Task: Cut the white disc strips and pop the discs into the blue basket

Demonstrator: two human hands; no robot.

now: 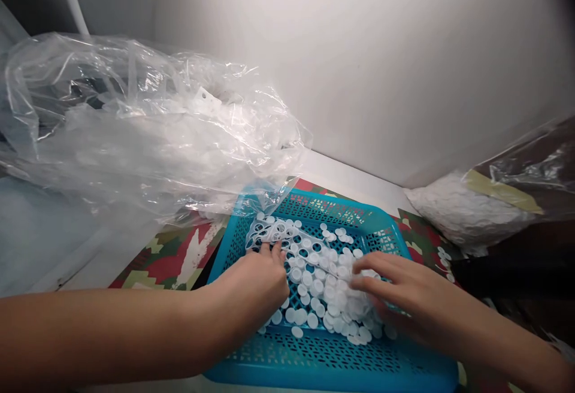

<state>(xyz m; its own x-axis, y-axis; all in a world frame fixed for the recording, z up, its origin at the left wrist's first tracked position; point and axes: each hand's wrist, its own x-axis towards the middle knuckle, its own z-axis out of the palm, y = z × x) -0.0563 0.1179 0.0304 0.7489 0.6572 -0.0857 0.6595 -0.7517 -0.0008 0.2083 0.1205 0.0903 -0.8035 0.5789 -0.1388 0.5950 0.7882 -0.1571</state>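
Observation:
A blue plastic basket (224, 261) holds many small round white discs (317, 288). Across its left and middle part lies a thin white sheet with round holes (269, 230), and some discs appear to sit in its holes. My left hand (267, 270) reaches in with curled fingers, gripping the near edge of this sheet. Over the right side of the disc pile, my right hand (386, 282) is slightly blurred, its fingers apart and close to the discs. Whether it touches them I cannot tell, and its lower fingers are partly hidden.
A large clear plastic bag (171, 135) with whitish contents overhangs the basket's back left corner. At right stands another clear bag (467, 207) filled with white pieces. A patterned red and green surface (157, 261) lies beneath, with a pale wall (359, 69) behind.

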